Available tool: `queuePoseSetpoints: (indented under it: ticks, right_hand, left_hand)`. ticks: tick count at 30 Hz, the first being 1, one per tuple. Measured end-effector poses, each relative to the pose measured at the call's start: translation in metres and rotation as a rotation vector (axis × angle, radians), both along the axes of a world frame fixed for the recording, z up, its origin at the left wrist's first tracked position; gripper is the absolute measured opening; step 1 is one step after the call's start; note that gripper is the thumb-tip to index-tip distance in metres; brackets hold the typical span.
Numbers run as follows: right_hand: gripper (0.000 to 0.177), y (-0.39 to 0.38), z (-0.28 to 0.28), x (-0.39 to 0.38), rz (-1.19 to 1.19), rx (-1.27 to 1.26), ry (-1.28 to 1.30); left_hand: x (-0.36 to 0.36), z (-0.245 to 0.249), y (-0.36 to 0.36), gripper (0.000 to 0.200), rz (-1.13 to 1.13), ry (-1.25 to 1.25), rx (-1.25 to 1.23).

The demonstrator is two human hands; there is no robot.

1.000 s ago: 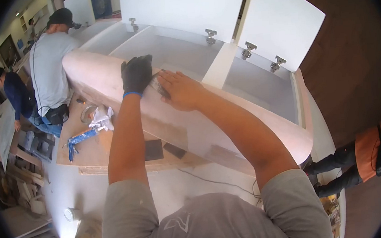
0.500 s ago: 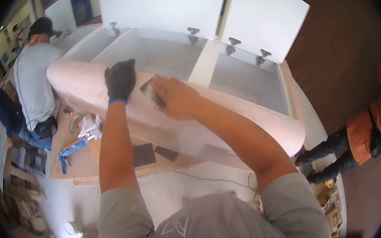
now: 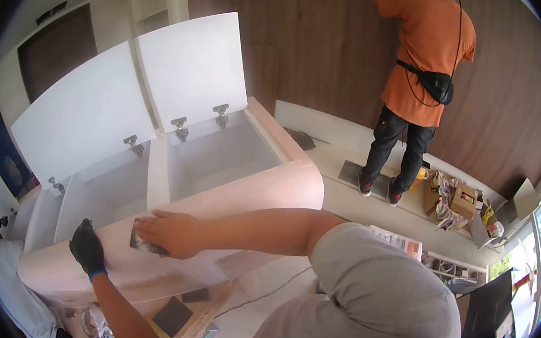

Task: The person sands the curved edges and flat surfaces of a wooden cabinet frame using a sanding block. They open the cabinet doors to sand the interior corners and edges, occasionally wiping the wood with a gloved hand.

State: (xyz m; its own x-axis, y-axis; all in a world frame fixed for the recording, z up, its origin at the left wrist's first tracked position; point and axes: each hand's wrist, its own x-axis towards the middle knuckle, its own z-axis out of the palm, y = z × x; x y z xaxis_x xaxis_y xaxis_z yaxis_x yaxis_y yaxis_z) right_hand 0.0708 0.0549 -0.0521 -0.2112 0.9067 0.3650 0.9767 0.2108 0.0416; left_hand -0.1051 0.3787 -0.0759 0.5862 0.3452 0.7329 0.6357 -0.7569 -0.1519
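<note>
Interior fit-out site: unfinished cabinet, wood-panelled wall, scattered boxes, loose boards.

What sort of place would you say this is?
Probably a room being fitted out, or a joinery workshop: a cabinet with unpainted edges and raised white doors, dark sanding sheets on a board below, and a worker in orange at the wood-panelled wall.

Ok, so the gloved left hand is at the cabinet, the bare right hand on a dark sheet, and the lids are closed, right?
The lids stand open, as the head view shows. The gloved left hand is at the cabinet, the bare right hand on a dark sheet.
</note>
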Motion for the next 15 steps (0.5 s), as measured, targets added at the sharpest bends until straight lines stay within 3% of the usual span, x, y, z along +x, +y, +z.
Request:
queuePoseSetpoints:
  ticks: [4, 7, 8, 13, 15]
  right_hand:
    - [0.081, 0.032, 0.017, -0.024, -0.135, -0.059, 0.120]
    - [0.081, 0.074, 0.013, -0.046, -0.165, -0.047, 0.149]
    - [0.082, 0.070, 0.010, -0.039, -0.129, -0.064, 0.116]
    - [0.086, -0.009, 0.006, 0.002, -0.063, -0.019, 0.001]
    - [0.084, 0.007, 0.004, -0.013, -0.090, -0.009, 0.050]
  left_hand:
    - [0.003, 0.006, -0.003, 0.032, 0.036, 0.052, 0.002]
    - [0.000, -0.010, 0.025, 0.031, -0.119, -0.018, -0.001]
    - [-0.004, -0.014, 0.031, 0.029, -0.112, 0.033, 0.083]
    - [-0.003, -0.005, 0.008, 0.030, -0.029, 0.005, 0.043]
    - [-0.004, -0.002, 0.004, 0.031, -0.020, 0.009, 0.016]
